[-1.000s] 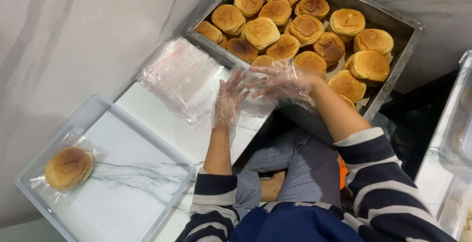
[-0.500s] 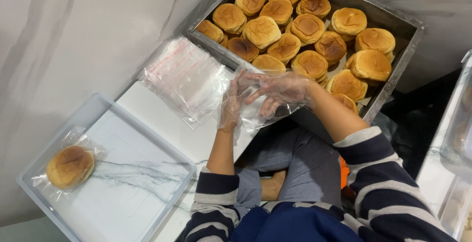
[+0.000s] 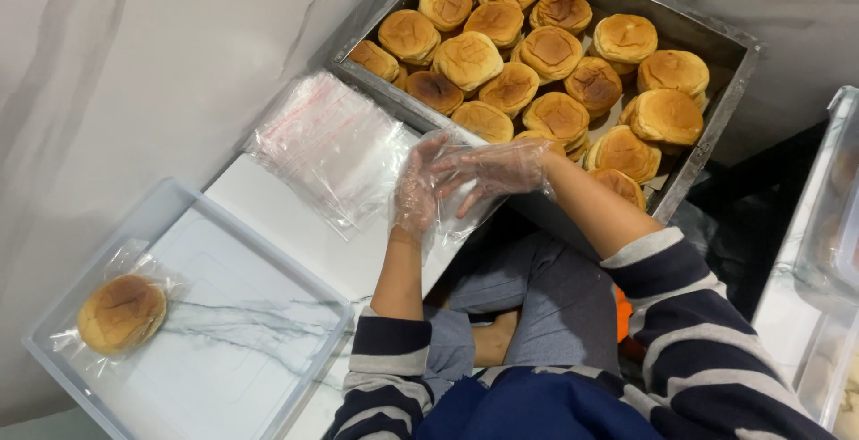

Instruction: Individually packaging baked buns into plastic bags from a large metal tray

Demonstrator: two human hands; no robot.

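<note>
both gloved hands, left hand and right hand, together pinching one clear bag; could slip, being thin and slick.

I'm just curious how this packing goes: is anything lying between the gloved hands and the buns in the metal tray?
Nothing visible does. The left hand and right hand hold a clear bag right at the near edge of the metal tray. The closest buns lie open just beyond the fingers. The stack of bags sits off to the left.
</note>
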